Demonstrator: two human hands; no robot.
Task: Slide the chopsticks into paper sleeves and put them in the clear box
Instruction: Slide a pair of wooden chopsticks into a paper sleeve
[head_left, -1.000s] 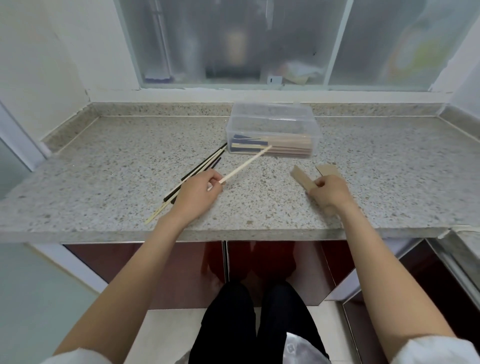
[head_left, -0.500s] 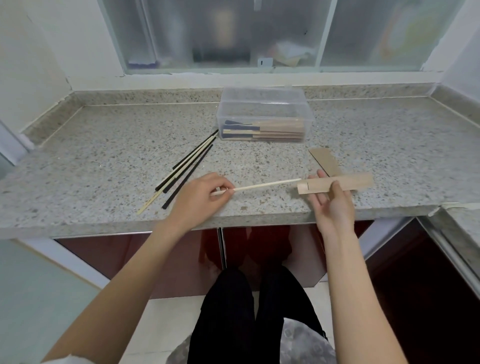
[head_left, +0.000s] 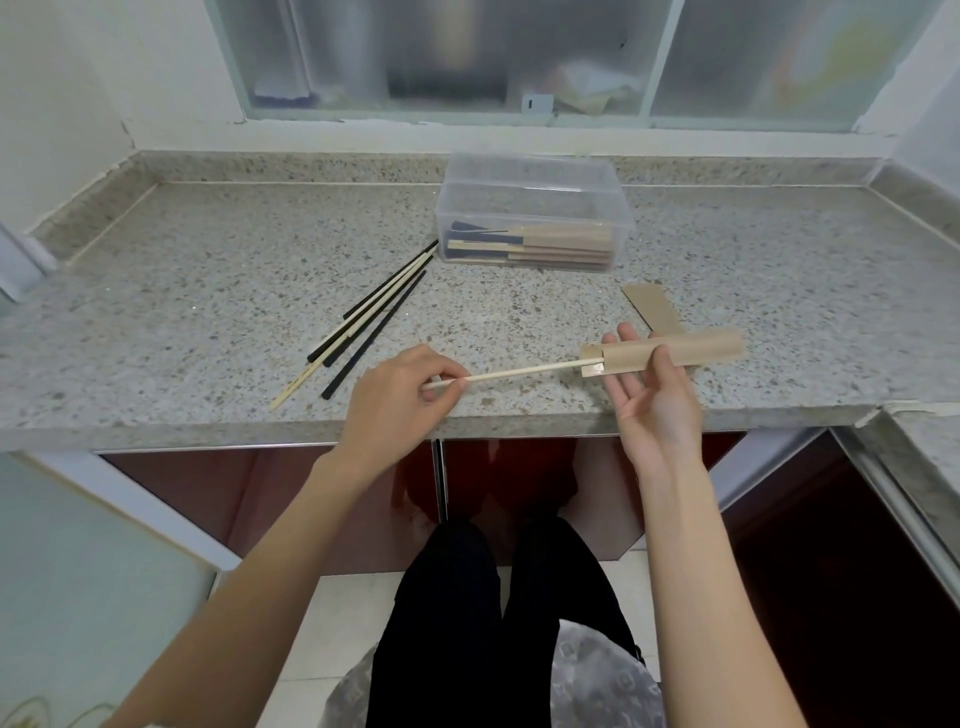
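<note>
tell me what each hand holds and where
Left hand pinches the chopstick near its back end; right hand holds the paper sleeve around its middle.

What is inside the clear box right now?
The clear box holds a stack of brown paper sleeves lying flat, with dark and pale chopstick ends sticking out to the left. How many sets there are cannot be counted; the lower ones are covered by those above.

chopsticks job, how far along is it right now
Done: several sleeved chopsticks lie in the clear box. In hand: the left hand pinches a light chopstick, its tip entering the paper sleeve held by the right hand. Left: loose chopsticks on the counter and one spare sleeve.
</note>
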